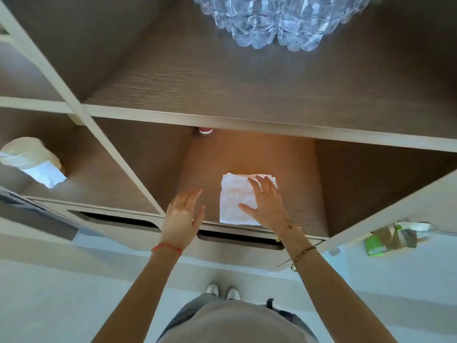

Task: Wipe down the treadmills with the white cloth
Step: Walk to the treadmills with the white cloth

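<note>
A wood-grain shelving unit [247, 90] with pale edging was shown from above, with no treadmill in view. The folded white cloth [235, 201] was seen lying flat on the lit lower shelf [301, 194], near its front edge. The right hand [265, 203] was laid on the cloth with fingers spread, nothing being pinched. The left hand [183, 216] was held open just beside the cloth, apart from it. A cup-like container [29, 159] with paper was noted in the left compartment, and a cluster of clear bottles [279, 18] on the shelf above. Wiping was judged not yet begun. If lifted by one corner, the cloth could unfold and drop off the shelf edge.
</note>
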Motion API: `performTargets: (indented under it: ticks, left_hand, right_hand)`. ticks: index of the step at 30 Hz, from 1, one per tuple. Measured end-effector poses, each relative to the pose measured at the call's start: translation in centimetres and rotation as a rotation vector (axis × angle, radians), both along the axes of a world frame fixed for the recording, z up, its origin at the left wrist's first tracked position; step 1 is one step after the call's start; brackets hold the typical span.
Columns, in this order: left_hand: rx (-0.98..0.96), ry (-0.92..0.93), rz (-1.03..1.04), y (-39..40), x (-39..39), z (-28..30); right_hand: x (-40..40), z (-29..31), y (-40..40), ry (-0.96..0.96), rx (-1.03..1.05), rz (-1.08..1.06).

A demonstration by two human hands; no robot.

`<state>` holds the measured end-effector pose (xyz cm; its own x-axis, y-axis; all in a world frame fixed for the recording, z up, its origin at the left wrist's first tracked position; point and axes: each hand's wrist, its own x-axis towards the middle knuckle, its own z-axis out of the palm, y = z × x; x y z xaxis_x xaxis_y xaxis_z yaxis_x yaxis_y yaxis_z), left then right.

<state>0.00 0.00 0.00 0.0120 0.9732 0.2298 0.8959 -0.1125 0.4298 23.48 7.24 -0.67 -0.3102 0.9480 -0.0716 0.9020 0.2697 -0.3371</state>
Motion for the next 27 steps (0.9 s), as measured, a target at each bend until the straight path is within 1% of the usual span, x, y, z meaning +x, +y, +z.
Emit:
performTargets:
  ticks: [4,6,12,16,20,23,27]
  left_hand:
    - [-0.079,0.002,0.001,1.2,-0.6,-1.4]
    - [-0.123,0.004,-0.009,1.8,-0.8,-2.0]
    - [-0.235,-0.004,-0.027,2.6,-1.3,-3.0]
    - [-0.242,-0.019,-0.050,2.8,-1.5,-3.0]
    - [-0.238,-0.039,-0.100,2.7,-1.8,-2.6]
    - [-0.236,-0.057,-0.153,2.7,-2.3,-2.1]
    - [-0.204,-0.062,-0.232,2.7,-2.9,-1.1]
  right_hand:
    - [-1.3,-1.4,0.6,-0.056,-0.086,-0.041]
    - [-1.6,-2.1,0.5,-0.081,-0.061,-0.062]
    - [-1.8,-2.5,-0.2,-0.014,0.012,-0.140]
    - [-2.5,-2.3,-1.5,0.050,0.101,-0.204]
    - [-3.1,-1.7,-2.4,0.022,0.095,-0.223]
    - [-3.1,-0.4,-3.2,0.109,0.053,-0.302]
    - [-2.3,1.4,-6.0,0.174,0.111,-0.420]
